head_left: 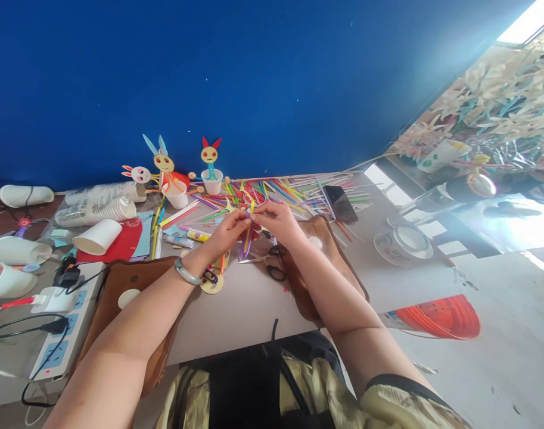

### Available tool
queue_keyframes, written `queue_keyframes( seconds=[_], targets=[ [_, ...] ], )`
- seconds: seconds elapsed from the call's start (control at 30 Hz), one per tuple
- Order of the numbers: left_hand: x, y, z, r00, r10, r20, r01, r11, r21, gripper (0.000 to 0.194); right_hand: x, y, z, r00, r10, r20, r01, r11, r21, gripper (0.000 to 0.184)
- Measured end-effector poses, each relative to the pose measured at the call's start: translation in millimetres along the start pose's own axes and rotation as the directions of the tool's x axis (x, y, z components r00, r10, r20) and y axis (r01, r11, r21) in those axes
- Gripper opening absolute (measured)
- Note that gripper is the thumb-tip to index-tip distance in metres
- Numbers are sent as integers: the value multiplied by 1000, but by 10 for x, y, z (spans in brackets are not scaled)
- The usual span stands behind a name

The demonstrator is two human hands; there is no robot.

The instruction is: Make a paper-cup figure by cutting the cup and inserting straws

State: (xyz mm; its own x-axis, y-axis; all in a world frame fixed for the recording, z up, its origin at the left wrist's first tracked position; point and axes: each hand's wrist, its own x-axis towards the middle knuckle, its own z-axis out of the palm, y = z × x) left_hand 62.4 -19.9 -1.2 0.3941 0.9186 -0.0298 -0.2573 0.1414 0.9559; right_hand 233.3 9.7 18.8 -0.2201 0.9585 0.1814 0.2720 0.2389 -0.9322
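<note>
My left hand point(233, 229) and my right hand point(279, 221) meet over the table, fingers pinched together around thin purple and yellow strips point(246, 245). The strips' lower ends hang below my fingertips; whether they are straws or pipe cleaners I cannot tell. Black-handled scissors point(276, 272) lie just under my right hand, partly hidden by it. A round cream face cutout point(212, 282) rests near my left wrist. Beyond my hands, many coloured sticks point(294, 193) lie scattered. A yellow glue tube point(198, 236) is beside my left hand.
Rabbit-faced figures stand in white paper cups point(212, 183) along the blue wall point(254, 89). A phone point(341, 204) lies to the right. Brown leather pads point(329, 262) sit under my forearms. Left are a power strip point(68, 325), cables and stacked cups point(104, 210). An orange bucket point(441, 317) stands lower right.
</note>
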Motion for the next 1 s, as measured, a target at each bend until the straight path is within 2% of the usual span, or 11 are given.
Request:
queue_keyframes(
  seconds=[0.13, 0.3, 0.4, 0.5, 0.57, 0.63, 0.7, 0.77, 0.87, 1.0],
  targets=[
    [55, -71, -55, 995, 80, -62, -73, 993, 95, 34, 0, 14, 25, 1000, -3, -15, 3, 1000, -6, 14],
    [76, -106, -87, 989, 114, -90, -98, 980, 172, 34, 15, 56, 47, 1000, 1, -21, -1, 1000, -7, 16],
    [65, -84, -86, 993, 60, -98, -47, 990, 131, 35, 33, 97, 41, 999, 38, 3, -38, 999, 25, 17],
    [111, -4, -164, 989, -80, -126, 89, 994, 63, 41, 67, 160, 29, 993, 116, 28, -118, 985, 126, 19],
    [185, 82, -271, 964, -139, -225, 143, 990, 1, 44, 93, 205, 27, 983, 177, 39, -181, 957, 226, 22],
    [265, 172, -394, 906, -92, -412, 78, 996, -52, 39, 117, 243, 37, 971, 234, 56, -239, 913, 331, 25],
    [315, 243, -489, 862, -66, -502, 63, 998, -22, 33, 136, 274, 53, 959, 269, 86, -280, 871, 403, 28],
    [321, 290, -525, 858, -72, -509, 84, 996, 1, 28, 149, 303, 69, 955, 271, 122, -297, 851, 433, 31],
    [270, 352, -466, 872, -59, -486, 102, 993, 64, 25, 160, 356, 80, 955, 249, 160, -296, 837, 460, 33],
    [175, 617, -328, 908, 22, -418, 73, 975, 209, 36, 166, 440, 72, 958, 217, 189, -284, 825, 489, 33]
  ],
)
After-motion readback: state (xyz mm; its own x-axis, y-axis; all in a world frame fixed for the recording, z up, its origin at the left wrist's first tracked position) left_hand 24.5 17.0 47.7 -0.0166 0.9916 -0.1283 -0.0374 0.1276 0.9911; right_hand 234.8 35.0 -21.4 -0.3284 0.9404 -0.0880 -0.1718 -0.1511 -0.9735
